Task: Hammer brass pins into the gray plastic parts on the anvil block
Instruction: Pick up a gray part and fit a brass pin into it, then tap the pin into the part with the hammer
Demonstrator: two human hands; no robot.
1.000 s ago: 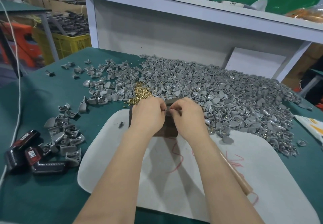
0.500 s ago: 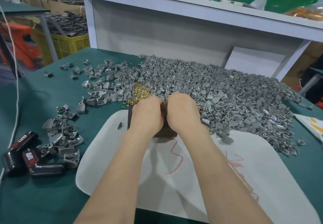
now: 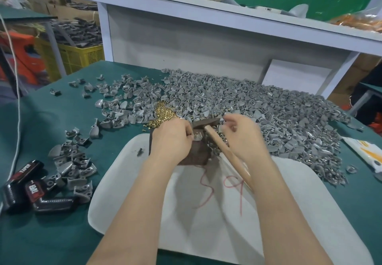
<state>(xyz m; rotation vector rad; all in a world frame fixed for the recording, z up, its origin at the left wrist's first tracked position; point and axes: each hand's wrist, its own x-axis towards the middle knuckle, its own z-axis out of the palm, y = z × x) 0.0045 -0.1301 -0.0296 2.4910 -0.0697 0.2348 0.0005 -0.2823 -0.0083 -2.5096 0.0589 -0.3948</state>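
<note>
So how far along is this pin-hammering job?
Early, probably. The small heap at left may be finished pieces. Left hand pinches one gray part on the anvil block; the hammer rests there, right hand blurred beside it. The huge gray pile and loose brass pins await.

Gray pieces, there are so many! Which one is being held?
The single gray part on the dark anvil block, pinched by the left hand. Every other gray piece lies loose in heaps on the green table.

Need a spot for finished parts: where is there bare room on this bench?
Bare: right side of the white mat, nearer than the anvil block; green table nearer than the black cases. Crowded: gray parts pile behind and right of the block.
</note>
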